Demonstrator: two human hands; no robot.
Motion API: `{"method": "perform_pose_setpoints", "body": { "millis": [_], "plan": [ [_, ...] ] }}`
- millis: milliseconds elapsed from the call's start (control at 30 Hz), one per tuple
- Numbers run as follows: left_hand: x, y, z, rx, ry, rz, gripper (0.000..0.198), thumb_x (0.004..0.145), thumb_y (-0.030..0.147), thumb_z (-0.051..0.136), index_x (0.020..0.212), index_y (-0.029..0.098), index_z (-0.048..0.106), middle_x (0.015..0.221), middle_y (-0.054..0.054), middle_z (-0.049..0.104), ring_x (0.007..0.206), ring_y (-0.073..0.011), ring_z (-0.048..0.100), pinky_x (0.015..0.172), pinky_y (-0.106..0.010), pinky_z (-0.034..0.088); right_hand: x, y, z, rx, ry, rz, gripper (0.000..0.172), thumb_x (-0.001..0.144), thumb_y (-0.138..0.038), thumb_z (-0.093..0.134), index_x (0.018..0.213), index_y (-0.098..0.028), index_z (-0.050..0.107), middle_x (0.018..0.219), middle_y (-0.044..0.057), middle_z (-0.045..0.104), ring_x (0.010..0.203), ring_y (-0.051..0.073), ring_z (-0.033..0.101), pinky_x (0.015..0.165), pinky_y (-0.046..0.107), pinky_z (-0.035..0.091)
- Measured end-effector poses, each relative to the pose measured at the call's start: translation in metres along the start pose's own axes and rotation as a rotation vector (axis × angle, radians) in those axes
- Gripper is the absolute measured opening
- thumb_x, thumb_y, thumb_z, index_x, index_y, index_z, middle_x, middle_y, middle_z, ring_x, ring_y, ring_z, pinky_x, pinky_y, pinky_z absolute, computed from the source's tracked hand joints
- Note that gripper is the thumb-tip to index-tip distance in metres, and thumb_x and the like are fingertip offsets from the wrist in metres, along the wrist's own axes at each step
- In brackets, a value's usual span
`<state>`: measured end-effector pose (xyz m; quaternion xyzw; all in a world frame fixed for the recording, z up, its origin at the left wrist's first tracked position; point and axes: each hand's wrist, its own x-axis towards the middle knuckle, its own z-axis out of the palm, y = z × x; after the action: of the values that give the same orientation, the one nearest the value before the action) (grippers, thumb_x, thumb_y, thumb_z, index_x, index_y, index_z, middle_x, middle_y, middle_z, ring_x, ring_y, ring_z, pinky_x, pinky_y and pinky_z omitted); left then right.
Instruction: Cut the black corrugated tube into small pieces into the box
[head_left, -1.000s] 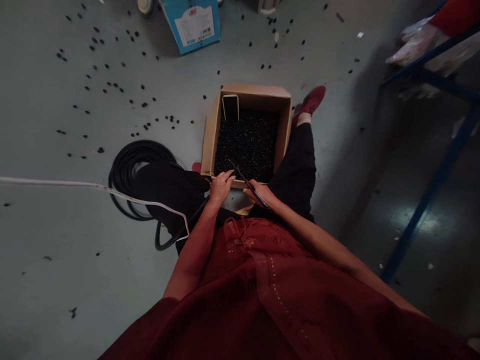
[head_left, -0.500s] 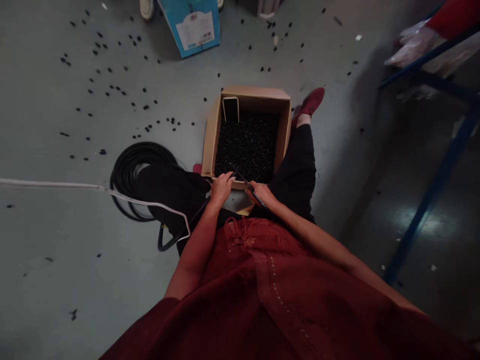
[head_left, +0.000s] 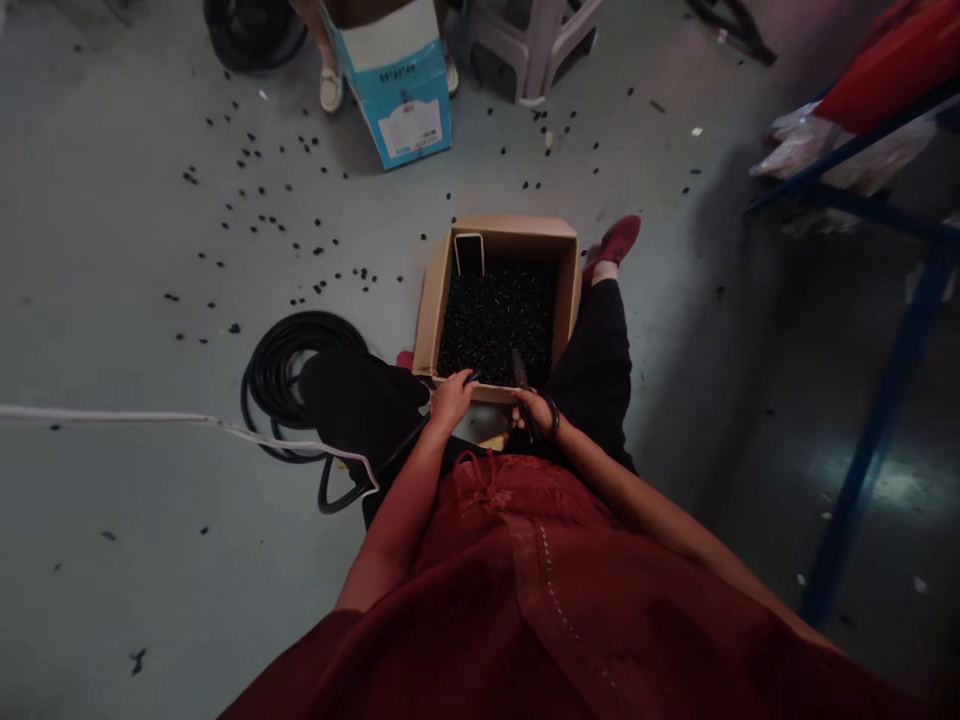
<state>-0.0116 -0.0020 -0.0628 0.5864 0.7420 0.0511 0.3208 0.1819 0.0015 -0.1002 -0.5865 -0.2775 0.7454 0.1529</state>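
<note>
I watch the left hand [head_left: 451,402] grasp the black hose [head_left: 259,375], coiled at nine o'clock; the right hand [head_left: 535,412] grips what look like shears [head_left: 519,370]. Short black pieces [head_left: 495,320] already cover the bottom of the carton [head_left: 429,320] at twelve; plenty of hose seems left.

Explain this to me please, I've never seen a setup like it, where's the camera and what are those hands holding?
There's no machine here, just a person's two bare hands. The view comes from a camera worn on their head, looking forward and down. The left hand seems to hold the end of a black tube. The right hand grips a dark bladed tool, probably scissors. Just beyond, a cardboard box contains many small black pieces. More are scattered over the floor, where a black coil also lies.
</note>
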Motion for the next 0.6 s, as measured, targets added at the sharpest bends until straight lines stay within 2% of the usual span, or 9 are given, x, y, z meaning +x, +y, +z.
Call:
{"method": "perform_pose_setpoints", "body": {
  "millis": [133, 233, 400, 600],
  "plan": [
    [-0.009, 0.009, -0.002, 0.053, -0.061, 0.015, 0.045, 0.093, 0.041, 0.042, 0.135, 0.026, 0.05, 0.129, -0.007, 0.06, 0.115, -0.0206, 0.057, 0.096, -0.03, 0.043, 0.004, 0.002, -0.007, 0.098, -0.012, 0.047, 0.025, 0.088, -0.041, 0.043, 0.085, -0.017, 0.052, 0.044, -0.002, 0.052, 0.032, 0.011, 0.044, 0.034, 0.021, 0.035],
    [-0.016, 0.015, -0.003, 0.108, -0.109, 0.022, 0.044, 0.095, 0.043, 0.036, 0.132, 0.027, 0.053, 0.126, -0.007, 0.062, 0.113, -0.0205, 0.058, 0.094, -0.03, 0.043, 0.007, 0.003, -0.011, 0.149, 0.003, 0.062, 0.024, 0.09, -0.037, 0.04, 0.085, -0.017, 0.052, 0.044, -0.002, 0.051, 0.032, 0.01, 0.042, 0.034, 0.021, 0.034],
    [-0.025, 0.022, -0.004, 0.148, -0.121, 0.054, 0.037, 0.095, 0.037, 0.037, 0.122, 0.023, 0.059, 0.121, -0.007, 0.064, 0.114, -0.0187, 0.058, 0.095, -0.027, 0.041, 0.008, 0.005, -0.016, 0.214, 0.027, 0.059, 0.022, 0.09, -0.037, 0.044, 0.085, -0.017, 0.051, 0.046, -0.002, 0.05, 0.034, 0.01, 0.042, 0.035, 0.02, 0.034],
    [-0.034, 0.035, -0.006, 0.177, -0.137, 0.055, 0.034, 0.095, 0.034, 0.04, 0.121, 0.023, 0.058, 0.122, -0.006, 0.064, 0.115, -0.0172, 0.057, 0.094, -0.025, 0.041, 0.001, 0.006, -0.02, 0.243, 0.015, 0.051, 0.02, 0.091, -0.032, 0.039, 0.083, -0.017, 0.05, 0.045, -0.002, 0.049, 0.034, 0.009, 0.041, 0.034, 0.02, 0.033]
  ]
}}
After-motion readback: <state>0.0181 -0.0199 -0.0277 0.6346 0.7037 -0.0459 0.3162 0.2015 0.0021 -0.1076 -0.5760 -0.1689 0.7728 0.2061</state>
